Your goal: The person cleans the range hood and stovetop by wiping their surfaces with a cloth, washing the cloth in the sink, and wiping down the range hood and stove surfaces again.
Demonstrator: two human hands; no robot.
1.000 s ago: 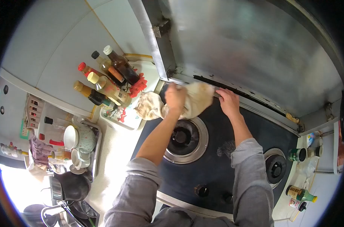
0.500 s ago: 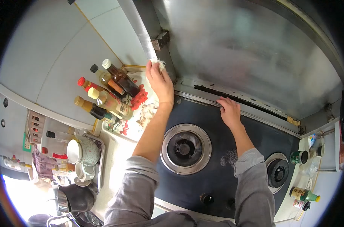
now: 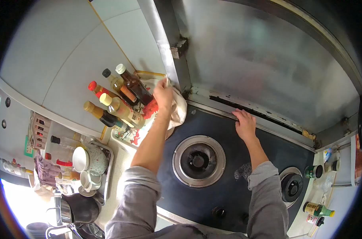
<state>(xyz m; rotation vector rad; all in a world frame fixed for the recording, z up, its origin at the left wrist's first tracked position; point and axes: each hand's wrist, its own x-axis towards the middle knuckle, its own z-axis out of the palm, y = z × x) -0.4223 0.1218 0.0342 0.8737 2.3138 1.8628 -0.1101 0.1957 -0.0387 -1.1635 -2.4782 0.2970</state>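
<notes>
A whitish cloth point(image 3: 179, 110) hangs in folds from my left hand point(image 3: 163, 95), whose fingers are closed round its upper part. The hand is over the right side of a floral tray point(image 3: 119, 139), beside the metal frame of the back panel. Several sauce bottles point(image 3: 127, 113) stand on that tray, left of the cloth. My right hand point(image 3: 245, 122) holds nothing. Its fingers are outstretched and rest at the metal strip point(image 3: 264, 130) along the back edge of the black stove top point(image 3: 213, 122).
A left burner point(image 3: 199, 161) and a right burner point(image 3: 291, 187) are set in the stove, with a wet foamy patch point(image 3: 242, 171) between them. Bottles and jars point(image 3: 318, 209) line the right counter. A dish rack point(image 3: 107, 167) with bowls and a dark pot point(image 3: 81, 208) stand at left.
My left hand has come down and nearer from the metal frame, and the cloth, bunched before, now hangs loose. My right hand stays at the strip. The view has shifted slightly.
</notes>
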